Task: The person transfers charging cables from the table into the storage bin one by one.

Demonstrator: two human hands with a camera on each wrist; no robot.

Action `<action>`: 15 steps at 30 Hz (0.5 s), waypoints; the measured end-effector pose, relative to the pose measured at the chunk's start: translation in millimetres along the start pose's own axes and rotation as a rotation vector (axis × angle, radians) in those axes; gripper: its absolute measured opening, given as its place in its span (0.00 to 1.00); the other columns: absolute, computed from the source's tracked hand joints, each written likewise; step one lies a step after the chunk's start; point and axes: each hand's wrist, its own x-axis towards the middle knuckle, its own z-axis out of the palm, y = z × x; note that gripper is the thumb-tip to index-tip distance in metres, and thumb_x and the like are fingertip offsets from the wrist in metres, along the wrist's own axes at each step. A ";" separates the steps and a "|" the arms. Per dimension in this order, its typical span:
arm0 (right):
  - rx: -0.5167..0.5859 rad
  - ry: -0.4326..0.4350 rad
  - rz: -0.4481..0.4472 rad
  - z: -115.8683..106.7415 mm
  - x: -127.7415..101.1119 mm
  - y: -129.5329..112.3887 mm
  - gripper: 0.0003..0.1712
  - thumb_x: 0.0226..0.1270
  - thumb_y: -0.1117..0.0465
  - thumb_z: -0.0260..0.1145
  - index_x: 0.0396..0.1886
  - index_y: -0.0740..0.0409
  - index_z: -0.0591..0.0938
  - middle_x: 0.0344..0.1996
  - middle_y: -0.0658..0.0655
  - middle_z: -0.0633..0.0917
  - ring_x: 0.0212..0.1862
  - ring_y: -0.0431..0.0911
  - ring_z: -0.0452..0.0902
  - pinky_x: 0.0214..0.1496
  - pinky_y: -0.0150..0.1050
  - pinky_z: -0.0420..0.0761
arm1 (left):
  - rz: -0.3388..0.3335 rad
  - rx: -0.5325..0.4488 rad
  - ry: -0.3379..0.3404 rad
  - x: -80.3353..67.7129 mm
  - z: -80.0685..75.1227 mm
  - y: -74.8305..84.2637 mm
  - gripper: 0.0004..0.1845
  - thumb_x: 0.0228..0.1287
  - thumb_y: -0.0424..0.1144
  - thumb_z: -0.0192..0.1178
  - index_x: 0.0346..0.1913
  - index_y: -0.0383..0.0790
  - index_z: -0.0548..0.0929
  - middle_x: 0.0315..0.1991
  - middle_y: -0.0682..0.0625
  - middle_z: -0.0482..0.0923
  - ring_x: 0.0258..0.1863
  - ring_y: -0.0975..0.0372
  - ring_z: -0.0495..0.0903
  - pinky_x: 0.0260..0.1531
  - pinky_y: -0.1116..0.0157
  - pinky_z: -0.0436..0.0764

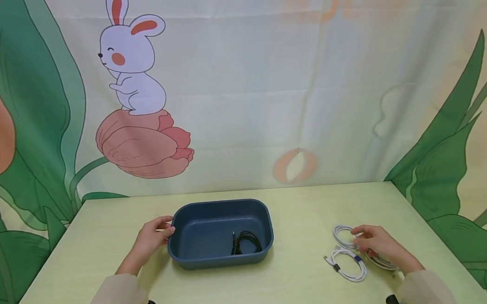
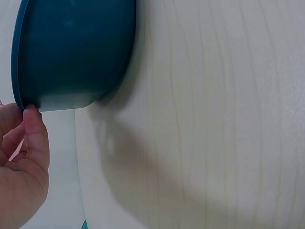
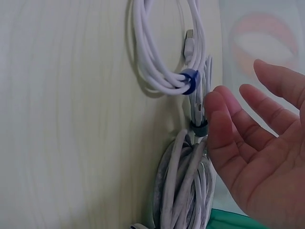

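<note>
A: What was the right hand (image 1: pixel 377 246) doing?

B: It hovered over white coiled cables on the table (image 1: pixel 298 285), at about 4 o'clock in the head view. The wrist view showed its fingers (image 3: pixel 224 119) straight and spread, gripping nothing, with a fingertip just beside a grey-tied cable (image 3: pixel 183 191).

A: How many cables were there?

B: At least two white coils showed clearly. One blue-tied cable (image 1: pixel 347 264) lay at the hand's 8 o'clock, close to it. The grey-tied one (image 1: pixel 344 235) sat partly under the hand, so I could not tell whether more were bundled there.

A: And the left hand (image 1: pixel 152 237)?

B: It rested at the 9 o'clock end of a dark blue tub (image 1: pixel 221 232). The wrist view showed the thumb (image 2: pixel 35 133) touching the tub's rim (image 2: pixel 19 86). The other fingers curved toward the rim in the head view, but whether they truly gripped it was unclear.

A: What was in the tub?

B: A black cable (image 1: pixel 246 241), coiled, lay on the floor of the tub toward its 4 o'clock corner.

A: Where was the tub relative to the white cables?

B: It stood near the table's middle, well apart from them, at their 9 o'clock.

A: Anything behind?

B: A printed backdrop (image 1: pixel 273 79) hung at 12 o'clock, with a white rabbit (image 1: pixel 131 66) sitting on a pink tulip (image 1: pixel 143 146) and green leaves at both sides.
</note>
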 end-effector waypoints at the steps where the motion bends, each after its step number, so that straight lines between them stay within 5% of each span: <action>1: 0.003 -0.005 -0.003 0.2 -0.2 -0.4 0.24 0.61 0.59 0.57 0.53 0.71 0.68 0.31 0.60 0.79 0.29 0.47 0.72 0.28 0.37 0.74 | 0.000 -0.001 0.001 0.1 0.0 -0.1 0.21 0.60 0.31 0.51 0.56 0.29 0.68 0.42 0.38 0.71 0.32 0.61 0.75 0.31 0.68 0.79; 15: 0.006 -0.013 0.010 7.7 -4.7 -1.4 0.25 0.59 0.60 0.59 0.52 0.71 0.68 0.29 0.58 0.77 0.28 0.46 0.71 0.27 0.36 0.73 | -0.008 0.008 0.000 -0.6 0.4 1.3 0.21 0.61 0.31 0.51 0.57 0.29 0.67 0.43 0.38 0.70 0.33 0.60 0.74 0.33 0.68 0.79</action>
